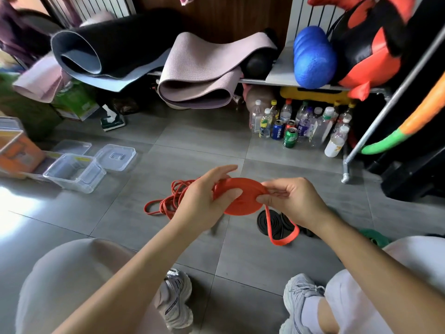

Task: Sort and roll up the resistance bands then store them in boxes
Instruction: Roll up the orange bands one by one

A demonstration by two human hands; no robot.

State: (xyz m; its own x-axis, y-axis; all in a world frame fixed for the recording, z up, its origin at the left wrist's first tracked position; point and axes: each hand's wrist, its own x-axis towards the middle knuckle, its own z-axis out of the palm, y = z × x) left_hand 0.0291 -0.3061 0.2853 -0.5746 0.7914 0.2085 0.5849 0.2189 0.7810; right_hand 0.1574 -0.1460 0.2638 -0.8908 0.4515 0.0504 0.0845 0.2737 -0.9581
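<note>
A flat orange coil of resistance band point(243, 203) is held above the floor between both hands. My left hand point(204, 201) grips its left edge, thumb on top. My right hand point(291, 201) pinches the right edge, where the band's loose tail point(284, 239) hangs down in a loop. Behind my left hand, several thin orange bands point(166, 203) lie tangled on the tiles. Rolled black bands point(274, 224) lie on the floor below my right hand. An open clear plastic box point(74, 173) stands at the left, with a lid point(115, 156) beside it.
An orange box point(16, 150) and more clear containers stand at the far left. Yoga mats point(197, 71) and a blue roller point(313, 57) rest on a low rack, with bottles and cans point(298, 126) under it. A green band point(375, 237) lies by my right knee.
</note>
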